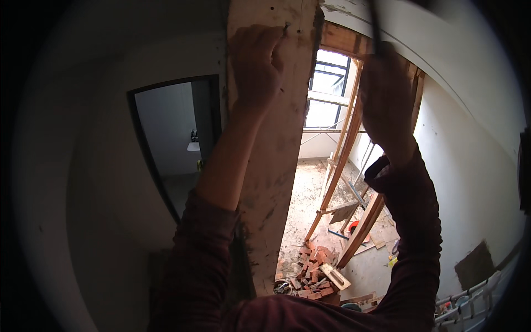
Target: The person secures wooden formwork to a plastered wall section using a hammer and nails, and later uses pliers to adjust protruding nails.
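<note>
My left hand [255,66] is raised against a wide pale wooden board [271,166], its fingers curled and pinched around a nail [287,26]. The nail stands out from the board's face near the top, and small dark holes show beside it. To the right, my right hand [387,94] is lifted and wrapped around the dark handle of a hammer [375,25]. Motion smears this hand and the tool, and the upper end of the hammer runs into the dark top edge. Dark red sleeves cover both forearms.
Far below on the floor lies a heap of red bricks [316,271] with a wooden float [335,276] on it. Wooden posts [349,138] lean in the opening before a bright window [330,88]. A dark-framed doorway [177,138] is left; a metal ladder [467,301] lies lower right.
</note>
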The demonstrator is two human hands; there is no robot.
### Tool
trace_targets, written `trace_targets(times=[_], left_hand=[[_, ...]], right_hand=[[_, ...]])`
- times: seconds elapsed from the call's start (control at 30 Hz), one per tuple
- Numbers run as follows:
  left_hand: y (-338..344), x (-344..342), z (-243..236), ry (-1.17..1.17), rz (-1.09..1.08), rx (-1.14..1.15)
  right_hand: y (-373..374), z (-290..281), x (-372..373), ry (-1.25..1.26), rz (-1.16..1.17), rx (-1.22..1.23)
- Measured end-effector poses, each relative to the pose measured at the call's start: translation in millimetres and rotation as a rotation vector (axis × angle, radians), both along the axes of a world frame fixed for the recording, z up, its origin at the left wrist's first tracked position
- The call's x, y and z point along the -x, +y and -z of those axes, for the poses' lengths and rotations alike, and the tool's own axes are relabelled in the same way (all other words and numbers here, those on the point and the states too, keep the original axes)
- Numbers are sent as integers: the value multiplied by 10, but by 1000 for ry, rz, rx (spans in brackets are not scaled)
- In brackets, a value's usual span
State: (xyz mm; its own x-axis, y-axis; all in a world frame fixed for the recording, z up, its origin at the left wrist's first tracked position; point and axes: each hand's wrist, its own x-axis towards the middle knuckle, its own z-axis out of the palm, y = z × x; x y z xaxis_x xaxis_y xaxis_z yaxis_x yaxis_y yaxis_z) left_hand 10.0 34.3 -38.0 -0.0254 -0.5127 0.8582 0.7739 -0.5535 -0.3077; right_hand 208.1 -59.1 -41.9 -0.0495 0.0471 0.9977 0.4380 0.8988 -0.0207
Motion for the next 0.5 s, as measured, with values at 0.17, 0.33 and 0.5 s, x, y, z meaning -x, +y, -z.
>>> trace_targets(times=[0.17,0.33,0.5], left_hand=[[-2,11,1,-3,-15,21],[-27,24,-2,-4,36,-4],[26,-4,-28,-32,-1,-6]], right_hand=[[-1,-79,-92,-469,277,-165],[104,18,-52,-297,554,-496],[21,-116,-132,-583,354,-61]])
